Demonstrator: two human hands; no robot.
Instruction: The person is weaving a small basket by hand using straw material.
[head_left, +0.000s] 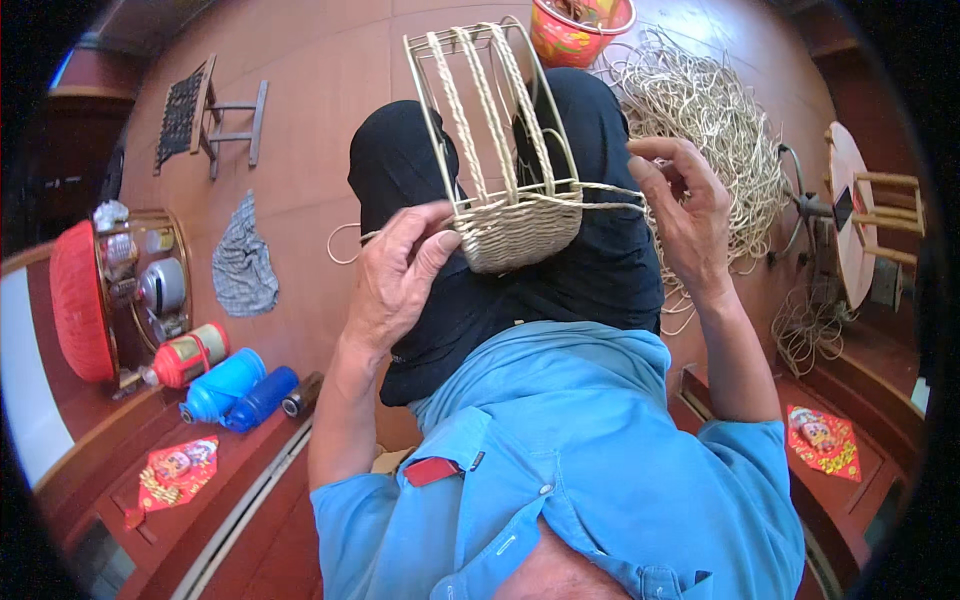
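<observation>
Head view, basket [525, 232]: over the dark trousers [600, 260], between both hands
Woven: near end, closely
Remaining, I judge: far frame, bare but for braided strands [488, 108]
Left hand [392, 270]: thumb, fingertips against woven corner; clamping unclear
Right hand [692, 215]: at cord [612, 187], pinch unclear

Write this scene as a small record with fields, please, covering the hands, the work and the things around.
Work: partly woven basket over the lap, woven at the end nearer the body
Unwoven part: thin frame with braided strips
Left hand: at the basket's left edge
Right hand: beside loose strands; grip unclear
Floor, right: heap of pale cord
Floor, left: grey cloth
Beyond knees: red bucket
</observation>
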